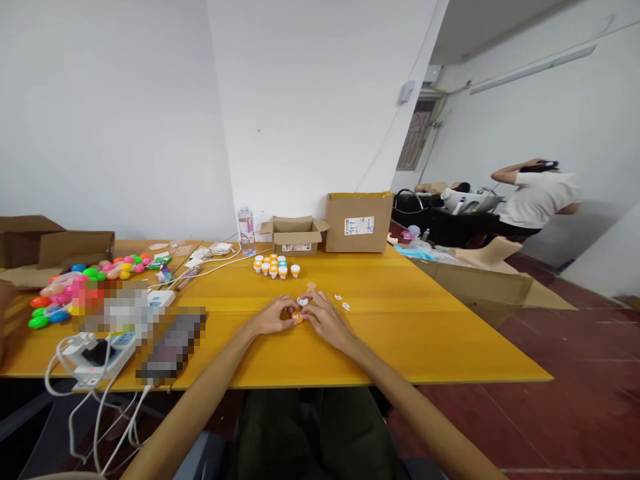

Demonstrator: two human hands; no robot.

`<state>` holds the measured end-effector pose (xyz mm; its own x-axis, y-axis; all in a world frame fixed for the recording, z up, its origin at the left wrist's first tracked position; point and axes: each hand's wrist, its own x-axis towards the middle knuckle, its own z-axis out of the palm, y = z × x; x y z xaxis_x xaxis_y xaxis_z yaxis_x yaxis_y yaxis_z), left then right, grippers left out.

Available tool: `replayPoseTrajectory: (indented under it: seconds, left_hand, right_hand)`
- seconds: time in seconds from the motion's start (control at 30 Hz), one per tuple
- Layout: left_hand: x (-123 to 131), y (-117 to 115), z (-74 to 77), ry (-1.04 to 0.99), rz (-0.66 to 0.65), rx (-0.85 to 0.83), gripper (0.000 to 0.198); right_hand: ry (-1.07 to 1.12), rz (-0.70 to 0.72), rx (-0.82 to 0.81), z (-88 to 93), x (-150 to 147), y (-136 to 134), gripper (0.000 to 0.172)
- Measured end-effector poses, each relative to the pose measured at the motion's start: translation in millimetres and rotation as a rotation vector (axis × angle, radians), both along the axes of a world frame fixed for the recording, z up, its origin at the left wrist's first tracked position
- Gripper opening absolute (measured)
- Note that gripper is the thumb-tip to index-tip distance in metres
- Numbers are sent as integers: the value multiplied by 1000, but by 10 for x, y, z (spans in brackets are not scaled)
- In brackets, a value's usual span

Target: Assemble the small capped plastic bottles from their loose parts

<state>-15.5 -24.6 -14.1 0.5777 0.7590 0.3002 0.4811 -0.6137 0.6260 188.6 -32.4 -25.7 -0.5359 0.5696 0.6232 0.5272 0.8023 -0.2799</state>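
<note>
My left hand (273, 317) and my right hand (326, 320) meet over the yellow table (400, 333), fingers pinched together on a small orange container (297, 317) between them. A white lid (303, 301) lies just beyond my fingers, and a few small white labels (345, 305) lie to the right of it. A cluster of several small orange containers with white caps (274, 265) stands farther back on the table.
Two cardboard boxes (358, 222) and a water bottle (247, 230) stand at the far edge by the wall. Colourful plastic eggs (100, 273), cables and a power strip (95, 353) crowd the left side. Another person (535, 193) sits at the right rear.
</note>
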Motion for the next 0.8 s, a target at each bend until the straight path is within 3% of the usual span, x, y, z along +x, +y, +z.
replayPoseTrajectory:
  seconds: [0.8]
  left_hand:
    - [3,16,0,-3,-16,5,10]
  right_hand:
    - [-51,-6,-42,30,-41,32,20]
